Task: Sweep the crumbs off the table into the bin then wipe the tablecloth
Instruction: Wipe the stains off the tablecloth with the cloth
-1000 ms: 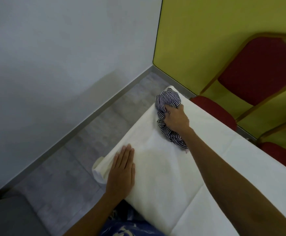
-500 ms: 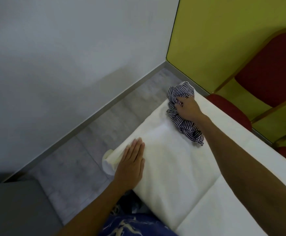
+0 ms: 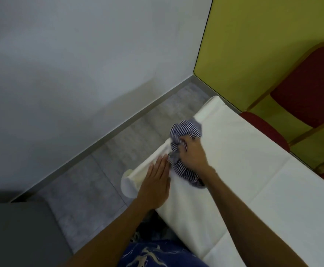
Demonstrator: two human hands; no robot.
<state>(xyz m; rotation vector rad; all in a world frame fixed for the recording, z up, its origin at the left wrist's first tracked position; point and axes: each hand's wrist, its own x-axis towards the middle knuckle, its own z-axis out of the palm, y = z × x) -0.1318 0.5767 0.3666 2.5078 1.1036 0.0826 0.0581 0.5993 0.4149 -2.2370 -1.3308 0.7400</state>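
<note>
Far left of the grip: grey flat-topped block (image 3: pixel 18 234) in the bottom corner, could be the bin, can't tell. Grey tiled floor (image 3: pixel 103 176) between it and the table; no crumbs visible there or on the cloth at this resolution.

Left hand (image 3: pixel 155 185) lies flat, fingers together and extended, palm down on the white paper-like tablecloth (image 3: pixel 263 189) at the table's near corner. It grasps nothing, only pins the sheet. Its fingertips sit just beside the rag.

Right hand (image 3: pixel 193 153) is clenched on a bunched blue-and-white striped fabric rag (image 3: pixel 185 132), pressing it onto the cloth right at the table's left edge. Part of the rag pokes out beyond the knuckles over the edge; a tail trails back under the wrist.

Right of the grip: bare tablecloth with a fold crease, then red upholstered chairs with wooden frames (image 3: pixel 307 85) against the yellow-green wall (image 3: pixel 253 45).

Judgement: this is the wipe step, working the end strip of the table.

To do it well:
- keep the left palm down hard; the sheet looks light and will ruck or slide under the rag otherwise
- stroke away from the pinning hand, not toward it, so the sheet pulls taut
- flatten the wad a bit for more contact area
- overlap passes, run each one off the edge
- mind the overhanging corner below the left hand, easy to drag off
</note>
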